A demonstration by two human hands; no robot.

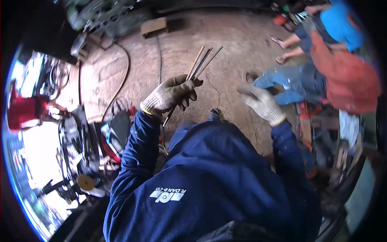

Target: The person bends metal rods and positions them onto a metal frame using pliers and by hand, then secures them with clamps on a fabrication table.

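**Thin rods held in the left hand**

Nearest the camera, the person wears a dark blue jacket with a white mark on the front. A work glove, pale at the cuff and darkened at the fingers, covers each hand.

Left hand: closed, with the thumb and fingers pinching the rods. The rods project above the fist and fan slightly apart at their upper ends; a lower end shows beneath the glove. The bundle is tilted, in front of the body and above the floor.

Right hand: raised, apart from the rods, fingers directed toward the left. Motion blur obscures the fingers; whether they are spread or pressed together cannot be told.

Beyond the right hand, on the right side, is a co-worker in a red-orange top and blue trousers. Farther out, a second co-worker wears a bright blue top. A hose curves across the floor at left. At the far side, a brown box rests near a large metal part.
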